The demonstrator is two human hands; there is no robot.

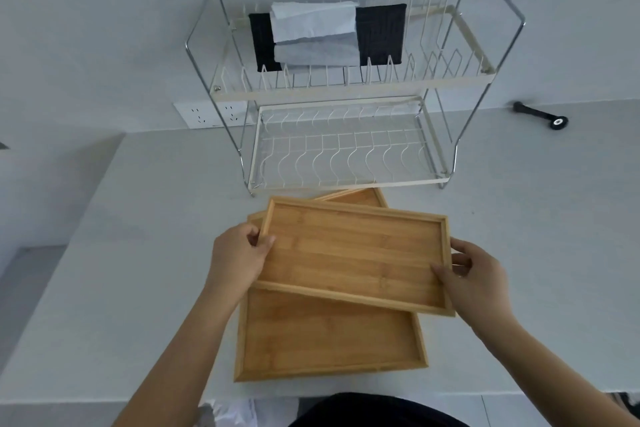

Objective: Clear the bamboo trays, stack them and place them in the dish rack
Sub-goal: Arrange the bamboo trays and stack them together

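A smaller bamboo tray (pixel 349 253) is held crosswise over a larger bamboo tray (pixel 329 336) that lies flat on the white counter. My left hand (pixel 239 258) grips the smaller tray's left end, thumb on the inside of the rim. At the tray's right end my right hand (pixel 474 282) holds it, thumb resting on its floor. Both trays are bare inside. A two-tier wire dish rack (pixel 346 180) stands just behind the trays; its lower shelf holds nothing.
The rack's upper shelf holds a black cloth (pixel 381 35) with folded white cloths (pixel 313 22) on top. A black tool (pixel 542 114) lies on the counter at the back right. A wall socket (pixel 211 113) sits behind the rack's left leg. The counter (pixel 138 253) drops off at left.
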